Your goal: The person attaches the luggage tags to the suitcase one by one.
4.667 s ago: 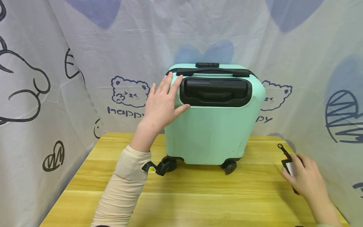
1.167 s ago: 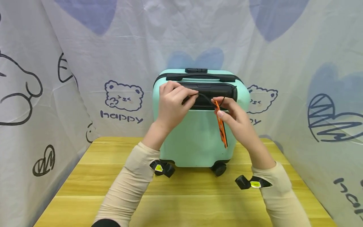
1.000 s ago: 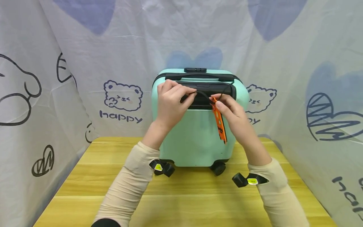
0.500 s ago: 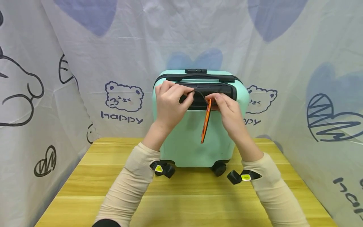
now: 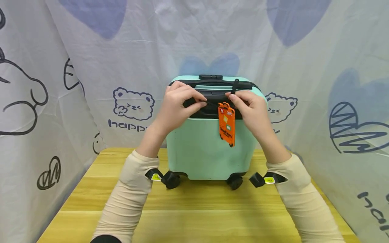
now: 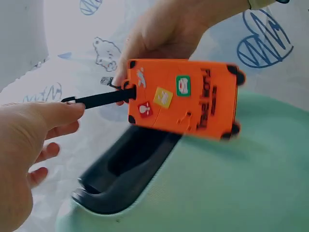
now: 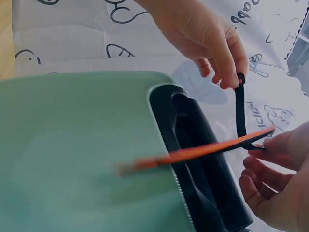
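Observation:
An orange luggage tag (image 5: 227, 126) with sticker-like pictures hangs in front of the upper part of a mint-green suitcase (image 5: 209, 152). Its black strap (image 6: 107, 99) runs through the slot at the tag's top and is stretched between the two hands. My left hand (image 5: 177, 106) pinches one strap end between thumb and forefinger. On the other side my right hand (image 5: 252, 111) pinches the strap close to the tag, and a short looped end (image 5: 235, 85) sticks up above those fingers. Behind the hands lies the suitcase's recessed black pull handle (image 5: 212, 96), partly covered by them.
The suitcase stands upright on black wheels (image 5: 235, 181) on a yellow wood-grain table (image 5: 194, 219). A black carry handle (image 5: 209, 82) and combination lock (image 5: 210, 77) are at its top. A white printed cloth (image 5: 133, 60) hangs behind and at both sides.
Earlier the left hand lay against the suitcase while the right held the tag at the table's right. Both hands then came together on the strap. Lately the tag swung face-on and the left hand shifted left.

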Demonstrator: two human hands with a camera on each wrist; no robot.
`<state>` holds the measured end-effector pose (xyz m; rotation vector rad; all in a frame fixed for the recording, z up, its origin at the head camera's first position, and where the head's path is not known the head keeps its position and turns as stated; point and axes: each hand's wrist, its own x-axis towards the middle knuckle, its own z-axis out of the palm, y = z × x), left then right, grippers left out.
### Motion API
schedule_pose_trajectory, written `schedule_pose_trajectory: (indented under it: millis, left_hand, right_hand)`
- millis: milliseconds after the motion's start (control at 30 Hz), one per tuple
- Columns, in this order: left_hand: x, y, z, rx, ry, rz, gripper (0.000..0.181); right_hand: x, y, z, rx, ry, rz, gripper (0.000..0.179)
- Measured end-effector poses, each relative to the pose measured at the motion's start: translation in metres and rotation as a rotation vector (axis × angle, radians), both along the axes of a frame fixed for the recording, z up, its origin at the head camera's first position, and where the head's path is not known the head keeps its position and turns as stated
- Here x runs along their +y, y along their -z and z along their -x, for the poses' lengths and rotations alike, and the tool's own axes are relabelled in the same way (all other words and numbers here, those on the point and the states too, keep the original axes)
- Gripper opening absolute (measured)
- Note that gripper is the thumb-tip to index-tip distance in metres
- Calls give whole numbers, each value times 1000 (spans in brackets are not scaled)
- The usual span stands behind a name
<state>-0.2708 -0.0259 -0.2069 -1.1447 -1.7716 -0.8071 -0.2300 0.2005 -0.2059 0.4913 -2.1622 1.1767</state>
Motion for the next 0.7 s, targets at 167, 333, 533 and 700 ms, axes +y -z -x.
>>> schedule_pose_trajectory:
  millis: [167, 333, 533, 700]
  left_hand:
    - [-1, -9, -2, -127, 55, 41, 8]
    - [3, -17, -6, -280, 73, 31, 12]
    - [11, -24, -5, -391, 96, -2, 13]
    - [18, -30, -2, -458, 134, -68, 13]
  right_hand:
    - [-2, -10, 0, -16, 26, 59, 25]
    - [-3, -20, 6, -53, -44, 202, 23]
    - [1, -32, 15, -122, -101, 306, 10]
    - [3, -38, 20, -150, -87, 288, 12]
